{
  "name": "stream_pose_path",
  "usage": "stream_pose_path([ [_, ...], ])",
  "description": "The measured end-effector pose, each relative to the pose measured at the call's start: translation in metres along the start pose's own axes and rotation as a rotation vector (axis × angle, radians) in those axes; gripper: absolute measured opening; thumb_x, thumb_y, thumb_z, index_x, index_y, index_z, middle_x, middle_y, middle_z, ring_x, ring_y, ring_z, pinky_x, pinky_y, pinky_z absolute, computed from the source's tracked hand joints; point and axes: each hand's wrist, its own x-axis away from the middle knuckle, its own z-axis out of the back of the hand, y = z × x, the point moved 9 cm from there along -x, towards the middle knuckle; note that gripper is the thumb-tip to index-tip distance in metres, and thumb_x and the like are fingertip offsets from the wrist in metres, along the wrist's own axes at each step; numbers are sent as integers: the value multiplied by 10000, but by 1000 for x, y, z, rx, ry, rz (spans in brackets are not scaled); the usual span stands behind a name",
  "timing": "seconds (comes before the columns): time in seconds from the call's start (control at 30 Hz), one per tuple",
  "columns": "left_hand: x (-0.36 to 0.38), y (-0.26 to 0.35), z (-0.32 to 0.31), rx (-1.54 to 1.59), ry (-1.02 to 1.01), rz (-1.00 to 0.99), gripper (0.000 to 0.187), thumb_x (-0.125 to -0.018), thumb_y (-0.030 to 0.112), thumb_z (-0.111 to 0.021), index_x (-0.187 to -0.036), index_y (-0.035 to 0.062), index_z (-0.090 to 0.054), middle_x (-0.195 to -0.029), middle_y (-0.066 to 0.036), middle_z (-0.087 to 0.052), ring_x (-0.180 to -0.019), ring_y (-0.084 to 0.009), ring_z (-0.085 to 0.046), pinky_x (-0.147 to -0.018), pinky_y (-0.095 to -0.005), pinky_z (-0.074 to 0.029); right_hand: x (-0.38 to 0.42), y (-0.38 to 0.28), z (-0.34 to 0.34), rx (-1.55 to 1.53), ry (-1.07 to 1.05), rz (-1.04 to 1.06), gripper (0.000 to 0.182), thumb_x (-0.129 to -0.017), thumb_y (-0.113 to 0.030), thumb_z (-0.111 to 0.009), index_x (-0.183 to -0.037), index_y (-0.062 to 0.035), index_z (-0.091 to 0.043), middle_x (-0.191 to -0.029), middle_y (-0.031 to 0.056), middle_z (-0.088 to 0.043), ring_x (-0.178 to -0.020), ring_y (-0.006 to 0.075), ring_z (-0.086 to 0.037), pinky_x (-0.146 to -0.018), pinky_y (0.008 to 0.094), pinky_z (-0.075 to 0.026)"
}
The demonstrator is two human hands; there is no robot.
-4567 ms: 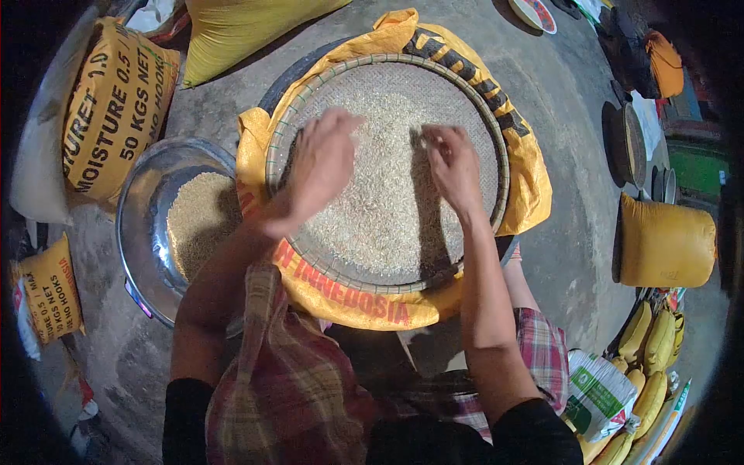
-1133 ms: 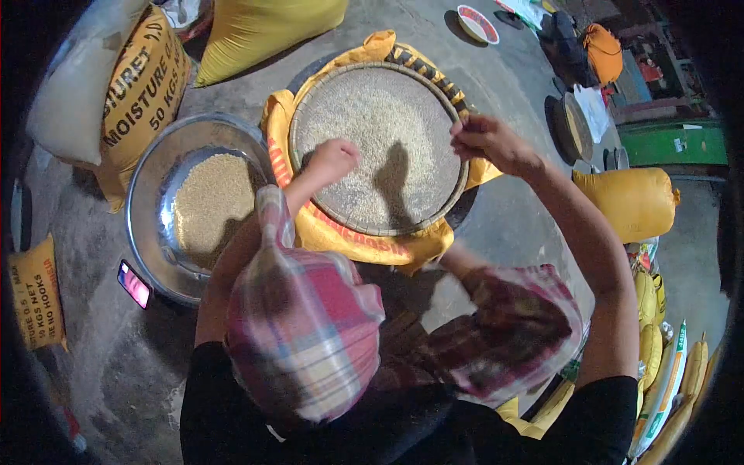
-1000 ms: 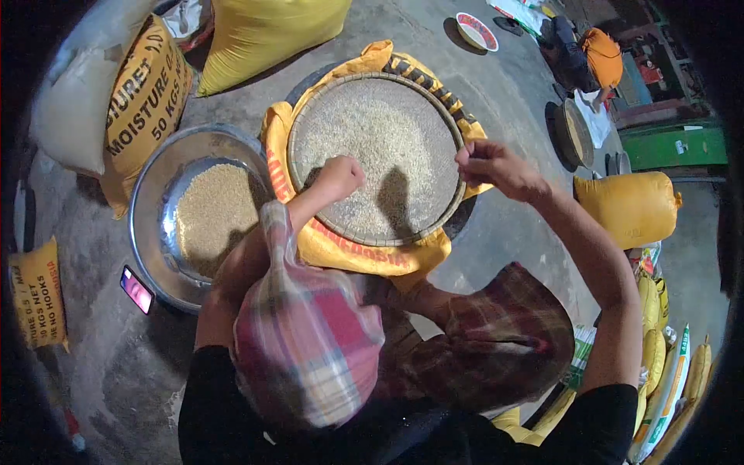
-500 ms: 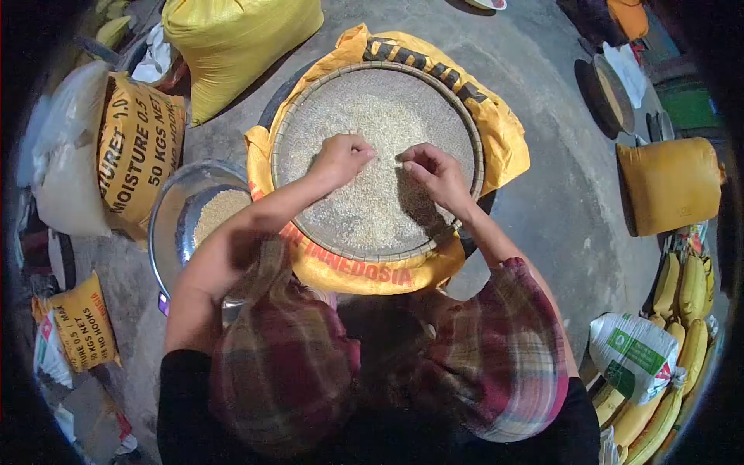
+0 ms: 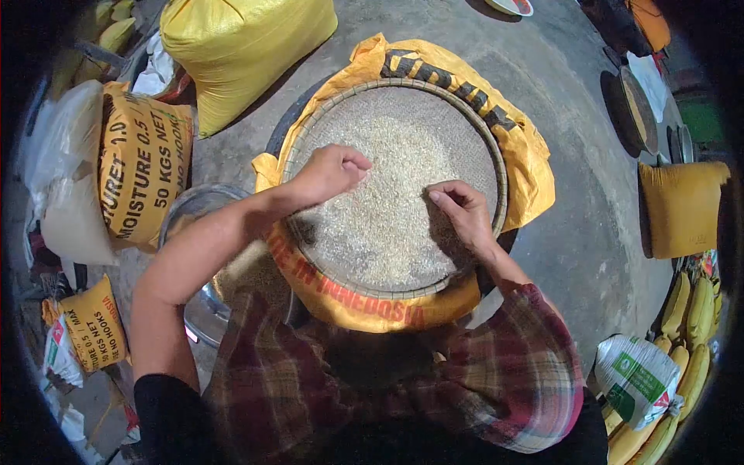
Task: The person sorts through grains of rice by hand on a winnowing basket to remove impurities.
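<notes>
A round woven tray [image 5: 502,167] holds a spread of pale grains [image 5: 391,167]. Over its left part, my left hand [image 5: 332,177] is closed, the fingers curled in; whether anything is between them is too small to make out. At the right side of the grains, my right hand [image 5: 463,213] has thumb and forefinger pressed together in a pinch, with its contents hidden. Beneath the tray lies an orange printed sack [image 5: 531,167]. Left of it, partly behind my left forearm, a metal basin [image 5: 174,213] has grain inside.
A full yellow sack [image 5: 248,58] stands at the back left, beside a printed fertilizer-type sack [image 5: 143,167]. On the right are an ochre sack [image 5: 682,209], a round pan [image 5: 639,116], yellow bananas [image 5: 701,310] and a white-green bag [image 5: 635,376].
The camera view has shifted a little. My hands have moved farther apart over the tray, the left one leftward and the right one rightward and slightly nearer me.
</notes>
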Motion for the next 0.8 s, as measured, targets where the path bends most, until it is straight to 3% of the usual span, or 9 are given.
stream_pose_path([
  [0.2,-19,16,2,-220,208,-146,178,-744,196,-681,-844,49,-667,-788,-96,-665,-754,-173,-636,-691,-300,-494,-8,-25,16,119,-284,-137,139,-869,-152,-602,-909,-19,-604,-778,-26,-578,-723,68,-522,-660,224,-442],
  [0.27,-23,15,2,-207,220,-125,175,-747,198,-680,-840,51,-667,-794,-95,-667,-759,-178,-639,-694,-302,-495,-14,-28,19,173,-409,-282,140,-880,-151,-587,-885,-12,-593,-754,-15,-567,-679,76,-519,-619,227,-449],
  [0.33,-24,11,3,-194,233,-100,171,-749,200,-679,-836,53,-667,-800,-94,-670,-765,-182,-642,-697,-305,-496,-29,-35,22,223,-459,-275,130,-893,-124,-556,-872,4,-552,-758,31,-575,-661,107,-548,-607,245,-476],
  [0.43,-15,5,14,-93,273,-122,182,-777,176,-647,-876,23,-649,-786,-92,-658,-737,-183,-634,-673,-297,-497,-48,-28,21,-85,-440,-438,75,-904,-93,-517,-901,-25,-485,-874,92,-605,-765,150,-606,-712,270,-512],
  [0.5,-12,-14,-2,489,55,49,205,-809,151,-608,-933,-12,-616,-775,-81,-627,-693,-158,-607,-634,-266,-488,-59,-30,16,-134,-424,-406,61,-899,-74,-514,-905,-20,-486,-883,95,-605,-771,151,-605,-717,270,-512],
  [0.6,0,-13,-5,719,33,41,215,-837,135,-571,-965,-38,-582,-776,-65,-595,-658,-123,-568,-598,-231,-470,-76,-23,8,-204,-376,-370,41,-884,-39,-517,-918,-19,-504,-877,79,-602,-762,132,-590,-708,255,-499],
  [0.73,-4,-26,-10,621,22,32,210,-826,147,-595,-957,-17,-595,-791,-52,-600,-660,-110,-560,-598,-231,-470,-94,-23,-10,127,-398,-155,61,-872,-69,-557,-912,-23,-556,-799,9,-567,-703,73,-523,-651,228,-449],
  [0.8,-4,-23,-12,344,58,-8,191,-802,155,-628,-919,5,-619,-763,-35,-605,-671,-107,-572,-618,-237,-476,-99,-32,-19,305,-386,-51,79,-866,-93,-577,-901,-23,-568,-785,-14,-556,-698,58,-507,-648,220,-437],
])
